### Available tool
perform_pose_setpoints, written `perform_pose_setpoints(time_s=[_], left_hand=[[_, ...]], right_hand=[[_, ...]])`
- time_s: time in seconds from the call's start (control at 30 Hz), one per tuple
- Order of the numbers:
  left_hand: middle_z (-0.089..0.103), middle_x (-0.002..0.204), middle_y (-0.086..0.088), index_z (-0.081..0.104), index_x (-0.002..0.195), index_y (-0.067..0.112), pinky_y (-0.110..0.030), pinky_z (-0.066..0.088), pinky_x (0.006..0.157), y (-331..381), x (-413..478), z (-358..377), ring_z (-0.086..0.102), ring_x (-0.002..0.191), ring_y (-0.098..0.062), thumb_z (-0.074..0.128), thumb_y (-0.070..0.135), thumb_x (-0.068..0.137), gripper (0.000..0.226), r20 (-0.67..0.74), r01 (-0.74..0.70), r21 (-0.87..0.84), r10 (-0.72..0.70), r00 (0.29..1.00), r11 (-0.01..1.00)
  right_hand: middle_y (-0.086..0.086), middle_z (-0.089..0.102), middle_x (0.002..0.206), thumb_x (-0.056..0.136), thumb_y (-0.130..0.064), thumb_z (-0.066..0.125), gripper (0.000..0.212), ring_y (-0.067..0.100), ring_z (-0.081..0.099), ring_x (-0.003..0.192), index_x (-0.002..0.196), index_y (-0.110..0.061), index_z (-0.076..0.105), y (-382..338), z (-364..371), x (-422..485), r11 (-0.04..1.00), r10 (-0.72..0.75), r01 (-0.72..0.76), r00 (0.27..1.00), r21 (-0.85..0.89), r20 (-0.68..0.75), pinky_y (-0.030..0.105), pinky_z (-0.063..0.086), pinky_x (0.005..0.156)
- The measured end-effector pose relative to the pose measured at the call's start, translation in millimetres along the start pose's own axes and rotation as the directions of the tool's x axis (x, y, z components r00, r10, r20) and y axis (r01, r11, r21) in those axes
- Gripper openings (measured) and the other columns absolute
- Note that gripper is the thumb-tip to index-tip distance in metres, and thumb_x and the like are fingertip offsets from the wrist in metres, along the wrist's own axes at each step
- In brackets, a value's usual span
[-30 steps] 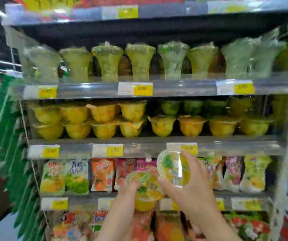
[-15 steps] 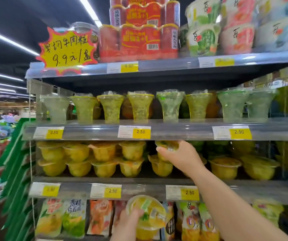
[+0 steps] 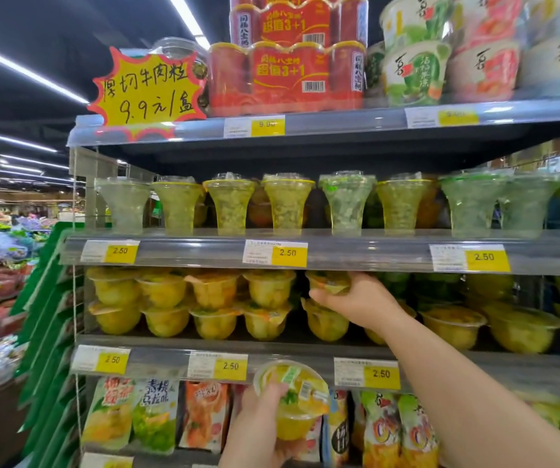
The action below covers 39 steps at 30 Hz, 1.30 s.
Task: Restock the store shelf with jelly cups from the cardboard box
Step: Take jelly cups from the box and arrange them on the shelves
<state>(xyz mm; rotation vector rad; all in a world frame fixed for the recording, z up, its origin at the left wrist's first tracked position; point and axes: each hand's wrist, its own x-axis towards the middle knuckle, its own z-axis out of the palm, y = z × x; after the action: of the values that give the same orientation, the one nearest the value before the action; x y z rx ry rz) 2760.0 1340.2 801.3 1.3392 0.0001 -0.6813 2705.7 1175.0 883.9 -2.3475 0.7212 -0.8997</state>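
- Jelly cups (image 3: pixel 214 298), yellow with fruit bits inside, sit on the middle shelf (image 3: pixel 157 361) in two layers, one on top of the other.
- The right hand (image 3: pixel 363 304) reaches far into that shelf, close to its middle. Its fingers and thumb curl around a high cup (image 3: pixel 329 282) and hold it.
- The high cup is up in the top layer, right under the shelf above. It is just over a cup of the bottom layer. I cannot tell if the two touch.
- Left of the high cup, both layers of jelly cups stand side by side. Right of it, more yellow cups sit in the bottom layer.
- The left hand (image 3: pixel 261 430) is near and low. It holds a low cup (image 3: pixel 294 400). The thumb presses on the lid and the other fingers wrap under the cup.
- The low cup is tipped so its clear lid, with a green and white sticker, faces up and toward the camera. It is in the air in front of the shelf's edge, well apart from the high cup.
- Price tags (image 3: pixel 288 255), yellow and white, are stuck along the shelf edges. Most say 2.50.
- Tall cups (image 3: pixel 287 204), green and yellow, stand in a row on the shelf above.
- Bags (image 3: pixel 157 413) with fruit pictures fill the shelf below, behind the left hand.
- Red packs (image 3: pixel 285 76) and big bowls (image 3: pixel 417 69) sit on the top shelf, with a spiky yellow sign (image 3: pixel 150 92) to their left.
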Motion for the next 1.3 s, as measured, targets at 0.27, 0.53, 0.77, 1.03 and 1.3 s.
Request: perform_pose_setpoints(time_s=[0.27, 0.53, 0.77, 1.03, 1.3], left_hand=[[0.06, 0.11, -0.022, 0.047, 0.117, 0.013, -0.038, 0.052, 0.06, -6, -16, 16, 0.064, 0.087, -0.036, 0.059, 0.035, 0.09, 0.036, 0.204, -0.061, -0.081, 0.076, 0.976, 0.995], [0.075, 0.088, -0.016, 0.067, 0.103, 0.012, -0.037, 0.053, 0.067, -7, -30, 50, 0.072, 0.082, -0.028, 0.045, 0.037, 0.096, 0.034, 0.489, -0.065, -0.159, 0.136, 0.862, 0.985], [0.073, 0.102, -0.015, 0.063, 0.115, 0.012, -0.041, 0.057, 0.078, 1, -35, 73, 0.07, 0.093, -0.028, 0.036, 0.048, 0.097, 0.048, 0.578, -0.125, -0.161, 0.196, 0.792, 0.979], [0.05, 0.124, -0.01, 0.043, 0.137, 0.02, -0.04, 0.057, 0.075, 6, -31, 71, 0.058, 0.102, -0.03, 0.041, 0.05, 0.095, 0.051, 0.379, -0.214, -0.067, 0.223, 0.898, 0.975], [0.057, 0.108, -0.007, 0.054, 0.126, 0.008, -0.033, 0.051, 0.063, -4, -16, 45, 0.058, 0.092, -0.025, 0.042, 0.034, 0.098, 0.04, 0.283, -0.231, -0.026, 0.228, 0.931, 0.973]], right_hand=[[-0.011, 0.021, 0.142, 0.084, -0.059, 0.048, 0.062, 0.006, 0.014, 0.132, 0.139, -0.039, 0.029, 18, -9, -85, 0.989, -0.146, 0.143, 0.973, -0.029, -0.18, 0.034, 0.024, 0.112], [-0.036, 0.036, 0.13, 0.072, -0.052, 0.071, 0.06, -0.011, 0.041, 0.115, 0.125, -0.056, 0.043, 39, -21, -110, 0.984, -0.169, 0.157, 0.972, 0.09, 0.16, 0.018, 0.041, 0.098], [-0.024, 0.048, 0.131, 0.071, -0.035, 0.078, 0.052, -0.009, 0.042, 0.122, 0.12, -0.038, 0.06, 52, -29, -97, 0.957, -0.278, 0.283, 0.957, 0.065, -0.078, 0.011, 0.039, 0.099], [-0.015, 0.049, 0.125, 0.081, -0.035, 0.07, 0.051, -0.003, 0.041, 0.116, 0.129, -0.025, 0.056, 55, -54, -60, 0.972, -0.236, 0.229, 0.92, -0.06, -0.313, 0.016, 0.034, 0.1], [0.003, 0.057, 0.13, 0.083, -0.039, 0.068, 0.052, 0.022, 0.053, 0.118, 0.131, -0.025, 0.054, 61, -50, -15, 0.991, -0.085, 0.062, 0.976, -0.12, -0.201, 0.032, 0.043, 0.096]])
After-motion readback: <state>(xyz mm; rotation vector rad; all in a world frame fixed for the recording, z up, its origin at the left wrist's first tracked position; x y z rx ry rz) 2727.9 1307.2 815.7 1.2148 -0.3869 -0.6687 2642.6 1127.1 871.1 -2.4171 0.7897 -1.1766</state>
